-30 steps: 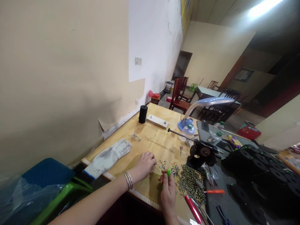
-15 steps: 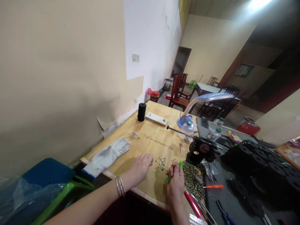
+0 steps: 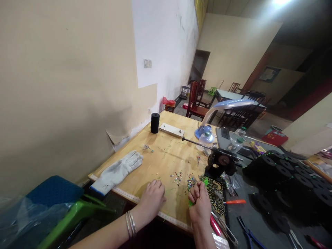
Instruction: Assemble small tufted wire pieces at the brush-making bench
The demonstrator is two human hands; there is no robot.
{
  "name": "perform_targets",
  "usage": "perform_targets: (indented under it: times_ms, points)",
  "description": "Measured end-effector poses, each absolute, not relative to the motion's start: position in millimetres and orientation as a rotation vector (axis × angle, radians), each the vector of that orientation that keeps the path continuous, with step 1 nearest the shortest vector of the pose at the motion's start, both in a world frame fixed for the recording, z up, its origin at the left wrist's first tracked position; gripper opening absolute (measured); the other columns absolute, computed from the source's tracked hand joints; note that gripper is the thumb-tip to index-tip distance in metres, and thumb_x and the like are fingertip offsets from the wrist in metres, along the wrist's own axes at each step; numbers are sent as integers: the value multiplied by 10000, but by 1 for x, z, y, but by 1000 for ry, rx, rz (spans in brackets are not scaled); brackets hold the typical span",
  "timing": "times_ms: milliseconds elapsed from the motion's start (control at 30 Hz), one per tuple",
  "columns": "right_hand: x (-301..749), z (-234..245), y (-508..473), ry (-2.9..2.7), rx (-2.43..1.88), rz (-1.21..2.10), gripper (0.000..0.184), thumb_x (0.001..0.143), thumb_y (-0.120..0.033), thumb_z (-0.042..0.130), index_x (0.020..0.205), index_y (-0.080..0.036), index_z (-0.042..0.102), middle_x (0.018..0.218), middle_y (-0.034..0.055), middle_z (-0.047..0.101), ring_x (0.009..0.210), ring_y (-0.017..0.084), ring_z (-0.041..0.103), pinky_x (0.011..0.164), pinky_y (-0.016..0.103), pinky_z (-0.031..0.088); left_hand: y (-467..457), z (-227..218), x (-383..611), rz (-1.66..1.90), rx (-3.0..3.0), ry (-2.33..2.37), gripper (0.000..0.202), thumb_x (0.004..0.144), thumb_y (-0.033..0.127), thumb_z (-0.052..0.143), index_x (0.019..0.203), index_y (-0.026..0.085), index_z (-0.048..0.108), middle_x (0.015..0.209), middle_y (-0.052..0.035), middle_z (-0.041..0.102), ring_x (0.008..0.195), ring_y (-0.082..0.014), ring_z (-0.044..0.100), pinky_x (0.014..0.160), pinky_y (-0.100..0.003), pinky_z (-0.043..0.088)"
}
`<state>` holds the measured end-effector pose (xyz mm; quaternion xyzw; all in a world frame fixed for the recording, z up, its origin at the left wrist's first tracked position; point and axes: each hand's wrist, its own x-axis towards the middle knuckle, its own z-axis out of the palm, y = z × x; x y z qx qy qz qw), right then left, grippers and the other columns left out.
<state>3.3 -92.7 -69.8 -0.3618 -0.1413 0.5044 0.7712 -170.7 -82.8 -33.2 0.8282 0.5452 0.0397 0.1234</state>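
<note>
My right hand (image 3: 199,200) is closed around a bundle of thin green strands (image 3: 205,182), which stick out above and below the fist. Just left of it lie small multicoloured bead-like pieces (image 3: 177,178). Behind and to its right is a spread of small black-and-yellow pieces (image 3: 218,200). Palm down at the table's front edge, my left hand (image 3: 153,196) has its fingers curled under and pressed together. Its fingertips are hidden, so I cannot see whether anything is in them. Two bangles circle that wrist.
A white glove (image 3: 118,173) lies at left. A black bristly roll (image 3: 155,123) and white board (image 3: 171,130) stand at the back. A black cranked device (image 3: 223,160), blue lamp (image 3: 204,133), orange-handled tool (image 3: 235,201), pliers (image 3: 247,231) and black rolls (image 3: 282,180) are at right.
My left hand has come down and toward me, to the table's front edge. My right hand has shifted right with the green strands, uncovering more of the multicoloured pieces.
</note>
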Motion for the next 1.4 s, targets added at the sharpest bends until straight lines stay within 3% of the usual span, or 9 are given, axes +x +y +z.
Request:
perform_targets:
  times_ms: [133,267,400,467,733,900,1133,1300,1400]
  points:
    - [8,-73,-94,-304,-782,1108,411,720,-539,754,771,-207,517,510,-121,280,405,72,213,372,197,163,-93,-37,-165,185,2398,1578,92,886,226,537,878,161,601,972,-94,626,957,-265,539,854,-390,394]
    - [8,-77,-92,-263,-765,1141,442,670,-534,793,764,-201,518,498,-128,283,395,64,203,369,191,155,-102,-37,-160,239,2372,1571,289,794,368,654,991,170,580,1009,-93,620,977,-285,534,868,-408,389]
    - [4,-80,-92,-198,-739,1180,486,624,-550,821,781,-199,525,490,-135,274,394,57,188,368,180,144,-98,-33,-157,59,2379,1649,148,801,165,559,938,145,609,1000,-116,647,982,-292,551,861,-414,395]
    - [2,-81,-93,-183,-733,1190,480,636,-557,811,778,-200,524,491,-135,263,393,59,184,366,181,148,-93,-33,-157,2,2414,1671,188,818,79,468,903,146,621,976,-120,662,958,-282,567,830,-406,402]
    - [-4,-85,-99,-164,-747,1224,455,625,-525,828,776,-192,558,502,-128,266,394,54,208,359,174,169,-81,-56,-157,14,2561,1596,273,801,3,399,879,114,636,920,-169,665,901,-293,589,812,-426,435]
    - [-7,-83,-101,-123,-730,1265,471,584,-524,853,764,-194,569,502,-128,276,393,44,197,351,161,171,-77,-59,-168,80,2554,1549,220,799,34,411,831,145,598,885,-133,655,880,-262,597,811,-381,450]
    - [-20,-82,-98,-42,-725,1333,537,530,-565,870,779,-182,587,485,-140,271,384,27,180,347,142,151,-56,-38,-174,535,2068,1375,140,832,204,399,706,201,461,676,20,538,647,-136,511,617,-234,395]
    - [-39,-79,-93,-58,-704,1389,576,562,-653,812,792,-168,604,452,-146,267,365,27,180,344,144,143,-61,-29,-148,648,1993,1354,162,854,263,408,727,194,479,665,14,523,637,-149,499,601,-246,375]
    - [-48,-77,-90,-33,-760,1374,617,464,-607,875,796,-168,596,465,-117,401,378,33,314,360,133,188,-72,-25,-136,551,2088,1396,144,867,236,422,772,188,520,746,-27,598,708,-175,557,645,-262,389]
